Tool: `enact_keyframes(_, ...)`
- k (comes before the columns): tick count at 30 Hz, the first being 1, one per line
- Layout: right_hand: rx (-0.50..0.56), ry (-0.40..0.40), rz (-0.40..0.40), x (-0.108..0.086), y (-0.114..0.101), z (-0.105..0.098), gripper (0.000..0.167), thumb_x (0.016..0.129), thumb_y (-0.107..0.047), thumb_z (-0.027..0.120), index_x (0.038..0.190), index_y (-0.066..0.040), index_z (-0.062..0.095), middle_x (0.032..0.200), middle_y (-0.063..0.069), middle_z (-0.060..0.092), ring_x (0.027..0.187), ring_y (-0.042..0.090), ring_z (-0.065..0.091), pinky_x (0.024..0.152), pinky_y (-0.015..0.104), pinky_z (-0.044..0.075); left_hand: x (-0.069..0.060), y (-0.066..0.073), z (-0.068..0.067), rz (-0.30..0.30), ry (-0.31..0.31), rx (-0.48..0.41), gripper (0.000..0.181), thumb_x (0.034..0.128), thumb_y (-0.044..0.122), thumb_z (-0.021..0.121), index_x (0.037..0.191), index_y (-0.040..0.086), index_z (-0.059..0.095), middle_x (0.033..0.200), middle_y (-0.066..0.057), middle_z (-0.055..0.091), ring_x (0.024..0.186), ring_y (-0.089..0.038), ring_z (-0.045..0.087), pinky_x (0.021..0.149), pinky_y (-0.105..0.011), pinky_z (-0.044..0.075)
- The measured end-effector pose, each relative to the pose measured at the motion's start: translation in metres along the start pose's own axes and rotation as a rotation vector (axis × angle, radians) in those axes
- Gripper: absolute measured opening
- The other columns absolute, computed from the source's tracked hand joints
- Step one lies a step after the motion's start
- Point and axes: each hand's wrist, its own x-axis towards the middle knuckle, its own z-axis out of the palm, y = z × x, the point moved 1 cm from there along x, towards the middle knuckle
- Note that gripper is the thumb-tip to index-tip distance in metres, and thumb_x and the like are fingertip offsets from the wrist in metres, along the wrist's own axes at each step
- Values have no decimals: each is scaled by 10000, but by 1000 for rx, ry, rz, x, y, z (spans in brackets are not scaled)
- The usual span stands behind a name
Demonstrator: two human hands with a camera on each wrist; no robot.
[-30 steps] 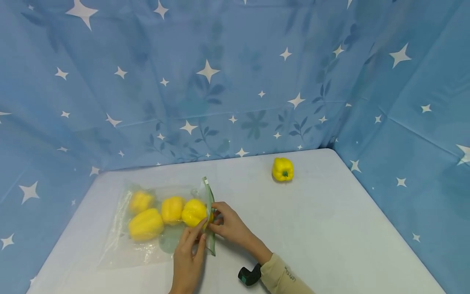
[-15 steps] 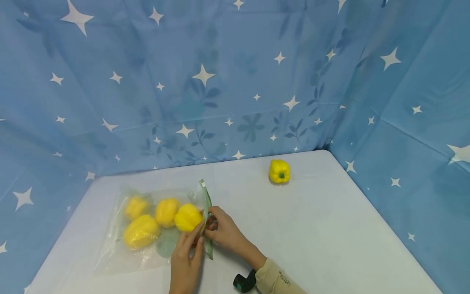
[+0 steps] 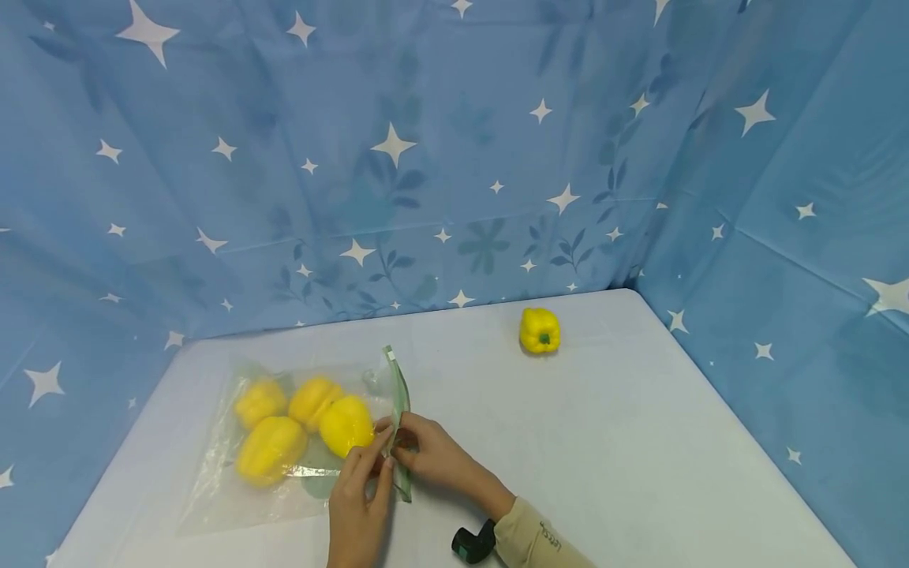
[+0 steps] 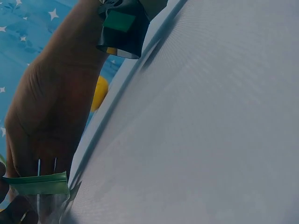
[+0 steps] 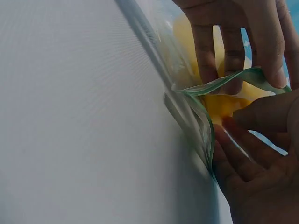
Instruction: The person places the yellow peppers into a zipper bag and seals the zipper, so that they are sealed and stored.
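Note:
A clear zip bag with a green-edged mouth lies on the table, with several yellow bell peppers inside. The bell pepper nearest the mouth sits left of the fingertips. My left hand pinches the upper lip of the mouth between thumb and fingers. My right hand reaches into the mouth from the right, thumb and fingers apart and extended, as the right wrist view shows. The two green lips stand apart around it. Whether the right fingertips touch that pepper is hard to tell.
Another yellow bell pepper stands near the back edge of the white table. A dark wrist-worn camera shows by the right sleeve. Blue star-patterned curtains hang behind and beside the table.
The bell pepper near the mouth has moved left, deeper into the bag, and the one beside it has shifted and tilted. The right hand has lowered slightly; the left keeps its hold.

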Motion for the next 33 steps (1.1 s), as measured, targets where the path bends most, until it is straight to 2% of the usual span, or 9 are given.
enact_keyframes(9,-18,-105,-19,-1,2,5,442,1068,-79,525,1500,-171,529,1434,76,660,1267,165,658,1050,236,524,0,-3,-2,-10,-13,-4,554,922,-37,745,1385,261,679,928,114,575,817,27,559,766,-54,500)
enact_keyframes(12,0,-137,-22,-2,1,6,455,1075,-80,500,1525,-153,498,1505,48,606,1341,139,600,1102,235,487,0,-3,-2,10,-4,-16,549,918,-49,743,1380,243,683,957,101,605,823,20,563,775,-56,502)
enact_keyframes(16,22,-149,-8,-4,-2,4,454,1072,-91,497,1524,-135,487,1550,19,564,1381,126,560,1125,235,459,1,-2,0,34,-6,-29,513,928,-44,733,1374,205,687,965,71,619,835,-5,557,777,-83,494)
enact_keyframes(18,20,-151,1,-5,-2,3,468,1070,-102,501,1535,-151,473,1519,26,595,1349,117,583,1097,230,469,1,-1,0,22,-13,-26,498,931,-40,731,1367,196,691,957,67,616,839,-2,560,772,-91,499)
enact_keyframes(20,31,-146,8,-5,-1,2,491,1073,-119,513,1559,-169,456,1455,46,647,1279,113,631,1044,220,497,0,-1,0,-2,-19,-18,488,933,-36,731,1361,196,694,977,68,628,837,6,567,766,-98,522)
enact_keyframes(24,46,-109,6,-4,3,-1,478,1070,-129,526,1545,-155,480,1416,19,679,1262,120,655,1033,226,521,-1,-1,1,-38,-31,-11,493,931,-29,737,1359,212,695,963,74,617,838,9,589,756,-143,572)
enact_keyframes(28,33,-55,-5,-2,5,-10,452,1064,-84,510,1513,-136,518,1400,-5,689,1289,174,650,1063,287,529,-1,-2,1,-45,-38,-6,537,912,-52,747,1373,216,688,901,89,562,828,7,590,747,-174,592)
enact_keyframes(33,-7,-4,-29,0,3,-29,386,1060,-39,503,1428,-109,598,1370,70,687,1264,263,663,1066,381,547,-1,-3,0,-43,-35,5,531,899,-65,754,1364,184,689,899,93,563,824,15,578,746,-195,606)
